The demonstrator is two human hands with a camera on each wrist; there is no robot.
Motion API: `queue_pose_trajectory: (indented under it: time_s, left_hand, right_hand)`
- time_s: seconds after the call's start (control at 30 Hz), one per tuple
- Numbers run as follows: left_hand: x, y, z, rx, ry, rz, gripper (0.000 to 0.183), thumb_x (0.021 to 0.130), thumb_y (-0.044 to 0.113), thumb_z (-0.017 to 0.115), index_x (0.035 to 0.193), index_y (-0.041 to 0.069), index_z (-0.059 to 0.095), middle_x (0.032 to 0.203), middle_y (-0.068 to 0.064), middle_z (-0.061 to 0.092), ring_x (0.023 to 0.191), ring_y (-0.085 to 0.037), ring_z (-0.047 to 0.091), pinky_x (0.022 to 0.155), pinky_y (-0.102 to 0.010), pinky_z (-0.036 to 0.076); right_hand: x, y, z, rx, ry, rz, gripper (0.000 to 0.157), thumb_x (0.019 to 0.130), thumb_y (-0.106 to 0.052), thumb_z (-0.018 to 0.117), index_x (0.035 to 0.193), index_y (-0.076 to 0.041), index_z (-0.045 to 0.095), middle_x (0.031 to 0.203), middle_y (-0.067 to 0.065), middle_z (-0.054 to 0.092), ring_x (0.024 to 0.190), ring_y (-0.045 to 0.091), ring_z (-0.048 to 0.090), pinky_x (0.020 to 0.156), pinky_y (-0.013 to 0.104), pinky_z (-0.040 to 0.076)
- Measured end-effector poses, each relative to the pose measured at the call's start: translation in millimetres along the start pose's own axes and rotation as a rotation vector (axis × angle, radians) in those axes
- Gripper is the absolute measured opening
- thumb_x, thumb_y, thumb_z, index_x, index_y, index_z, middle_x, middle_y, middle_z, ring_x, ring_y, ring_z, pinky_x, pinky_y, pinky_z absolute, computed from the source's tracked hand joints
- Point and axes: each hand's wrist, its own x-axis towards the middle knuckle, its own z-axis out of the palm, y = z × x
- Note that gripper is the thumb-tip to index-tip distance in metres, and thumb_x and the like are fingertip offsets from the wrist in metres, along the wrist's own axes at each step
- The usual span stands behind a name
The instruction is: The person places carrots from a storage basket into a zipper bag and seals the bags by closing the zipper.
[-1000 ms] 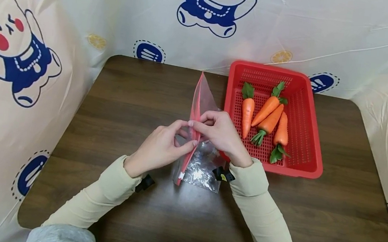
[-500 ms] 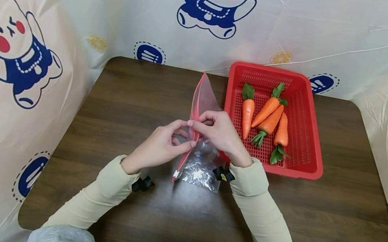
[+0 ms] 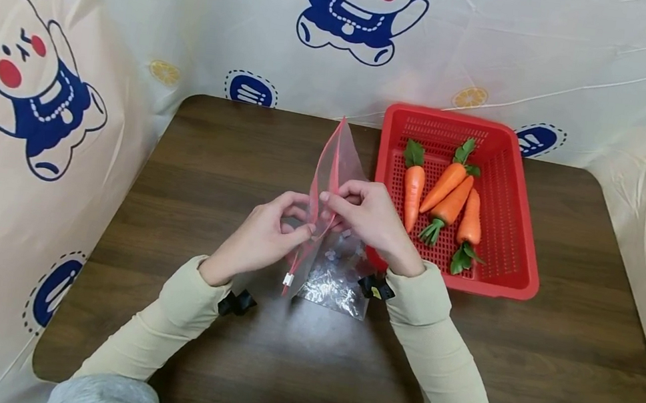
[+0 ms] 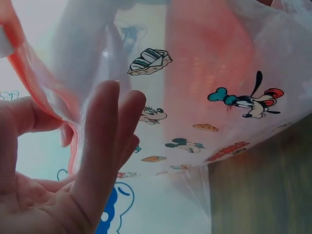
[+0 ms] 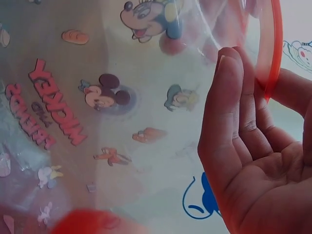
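A clear zip bag [image 3: 332, 283] with red edges at its mouth and printed cartoon figures [image 4: 183, 145] stands between the hands, its mouth spread apart in the middle. My left hand [image 3: 265, 231] pinches the left red edge between thumb and fingers. On the opposite side my right hand [image 3: 372, 221] pinches the other red edge [image 5: 274, 48]. A white slider [image 3: 288, 279] sits at the near end of the zip. The bag's lower part lies crumpled and shiny on the table, partly behind the right hand.
A red plastic basket [image 3: 510, 251] stands right of the bag, close to the right hand. Several carrots [image 3: 412, 196] with green tops lie in it. The brown wooden table [image 3: 231, 157] is bordered by a printed white curtain [image 3: 231, 15].
My hands have drawn apart, the left one moving left and slightly away from me. The bag's red edges now stand wider apart, and the slider end has shifted left.
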Motion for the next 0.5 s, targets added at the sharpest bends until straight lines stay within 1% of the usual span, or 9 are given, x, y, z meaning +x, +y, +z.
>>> queue_pose_trajectory:
  time_s: [0.1,0.17,0.23,0.3,0.37,0.43,0.5]
  left_hand:
    - [0.0,1.0,-2.8,-0.034,0.018,0.004,0.058,0.092,0.016,0.062,0.143,0.015,0.033,0.106,-0.012,0.068,0.073,-0.019,0.072,0.064,-0.041,0.058]
    - [0.1,1.9,-4.5,-0.048,0.023,0.031,0.063,0.093,0.014,0.061,0.145,0.02,0.027,0.103,-0.012,0.068,0.069,-0.018,0.072,0.063,-0.043,0.058]
    - [0.4,2.5,-5.7,-0.043,0.024,0.068,0.063,0.093,0.013,0.06,0.145,0.024,0.027,0.1,-0.011,0.067,0.065,-0.017,0.071,0.058,-0.043,0.057]
    - [1.4,3.1,-7.1,0.022,0.039,0.127,0.058,0.094,0.012,0.059,0.143,0.025,0.032,0.097,-0.01,0.067,0.06,-0.015,0.067,0.053,-0.038,0.056]
    - [2.2,4.2,-8.8,0.098,0.054,0.182,0.048,0.094,0.012,0.056,0.138,0.022,0.039,0.095,-0.009,0.067,0.057,-0.015,0.065,0.049,-0.033,0.053]
    - [3.5,6.6,-11.1,0.183,0.085,0.222,0.038,0.095,0.011,0.053,0.132,0.019,0.048,0.094,-0.007,0.067,0.053,-0.015,0.061,0.047,-0.029,0.05]
    - [4.5,8.8,-13.6,0.235,0.098,0.242,0.031,0.095,0.01,0.05,0.125,0.016,0.055,0.093,-0.005,0.066,0.054,-0.015,0.058,0.047,-0.028,0.048]
  right_hand:
    - [0.2,-1.4,-2.4,-0.014,0.014,-0.002,0.021,0.091,-0.021,0.068,0.086,0.0,0.067,0.07,0.009,0.069,0.065,0.034,0.069,0.064,0.045,0.059]
    - [0.7,-2.7,-4.2,-0.044,0.023,-0.011,0.02,0.091,-0.021,0.068,0.086,-0.001,0.067,0.07,0.01,0.069,0.066,0.034,0.069,0.064,0.044,0.059]
    - [1.6,-3.8,-5.8,-0.091,0.03,-0.026,0.019,0.091,-0.02,0.067,0.086,-0.001,0.066,0.071,0.011,0.069,0.066,0.034,0.069,0.062,0.04,0.059]
    - [1.9,-5.6,-7.2,-0.15,0.035,-0.039,0.019,0.091,-0.02,0.067,0.086,-0.002,0.065,0.072,0.012,0.07,0.066,0.034,0.069,0.059,0.036,0.059]
    - [1.7,-8.0,-8.4,-0.218,0.046,-0.055,0.017,0.091,-0.02,0.067,0.09,-0.003,0.064,0.073,0.012,0.071,0.066,0.033,0.069,0.056,0.034,0.057]
    - [1.2,-10.9,-9.8,-0.289,0.069,-0.071,0.019,0.09,-0.021,0.067,0.097,-0.005,0.062,0.074,0.01,0.071,0.064,0.028,0.069,0.054,0.032,0.055]
    - [0.3,-13.8,-10.8,-0.349,0.103,-0.089,0.027,0.089,-0.022,0.068,0.108,-0.006,0.059,0.076,0.007,0.071,0.064,0.022,0.067,0.056,0.03,0.052]
